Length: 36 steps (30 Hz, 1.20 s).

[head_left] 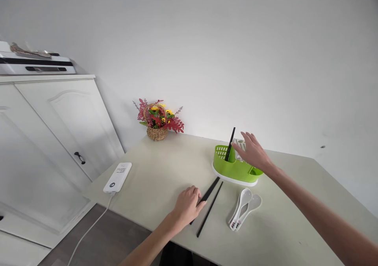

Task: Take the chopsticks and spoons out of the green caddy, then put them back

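Observation:
My left hand (187, 206) rests on the pale table (165, 175), its fingers curled on black chopsticks (210, 191) that lie flat. One more black chopstick (209, 209) lies just to their right. My right hand (251, 151) hovers with fingers apart over a green cutlery holder (233, 167) on a white base. A black chopstick (230, 144) stands tilted in the holder's left compartment. A white item behind my right hand is mostly hidden. White spoons (243, 207) lie on the table in front of the holder.
A woven basket of artificial flowers (158, 120) stands at the table's back left by the wall. A white power bank (117, 177) with a cable lies at the left edge. White cabinets (53, 136) stand to the left.

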Available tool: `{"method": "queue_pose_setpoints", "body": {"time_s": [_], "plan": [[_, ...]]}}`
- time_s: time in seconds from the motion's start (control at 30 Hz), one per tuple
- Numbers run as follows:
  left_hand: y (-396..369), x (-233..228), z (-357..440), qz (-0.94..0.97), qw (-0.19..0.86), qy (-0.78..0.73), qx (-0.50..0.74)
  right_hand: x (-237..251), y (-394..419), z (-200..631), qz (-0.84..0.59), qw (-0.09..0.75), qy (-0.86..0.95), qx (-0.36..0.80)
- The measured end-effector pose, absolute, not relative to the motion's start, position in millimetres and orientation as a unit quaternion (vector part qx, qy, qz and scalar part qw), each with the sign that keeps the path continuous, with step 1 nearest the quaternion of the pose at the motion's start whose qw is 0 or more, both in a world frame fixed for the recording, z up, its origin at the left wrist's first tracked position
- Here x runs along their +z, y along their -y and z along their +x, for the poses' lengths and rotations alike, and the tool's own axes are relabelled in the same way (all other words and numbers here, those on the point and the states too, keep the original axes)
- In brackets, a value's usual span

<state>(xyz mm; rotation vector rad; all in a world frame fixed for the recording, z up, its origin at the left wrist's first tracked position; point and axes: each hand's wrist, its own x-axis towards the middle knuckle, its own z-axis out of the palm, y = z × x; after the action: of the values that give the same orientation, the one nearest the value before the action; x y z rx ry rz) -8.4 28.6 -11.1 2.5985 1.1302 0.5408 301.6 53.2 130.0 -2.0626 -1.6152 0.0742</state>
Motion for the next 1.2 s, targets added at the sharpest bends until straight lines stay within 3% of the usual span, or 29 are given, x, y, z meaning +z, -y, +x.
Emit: {"method": "queue_pose_setpoints", "body": {"time_s": [0.17,0.33,0.8,1.2], "plan": [[-28,-3,-8,0.884,0.149,-0.417,0.148,149,-13,273,-0.696,0.305,0.650,-0.022],[-26,-2,-3,0.906,0.088,-0.398,0.116,159,13,254,-0.668,0.320,0.672,-0.004],[-39,-7,-36,0.904,0.054,-0.384,0.180,147,22,248,-0.598,0.327,0.731,0.020],[-53,12,-27,0.915,-0.013,-0.402,-0.012,152,23,240,-0.575,0.290,0.763,0.065]]}}
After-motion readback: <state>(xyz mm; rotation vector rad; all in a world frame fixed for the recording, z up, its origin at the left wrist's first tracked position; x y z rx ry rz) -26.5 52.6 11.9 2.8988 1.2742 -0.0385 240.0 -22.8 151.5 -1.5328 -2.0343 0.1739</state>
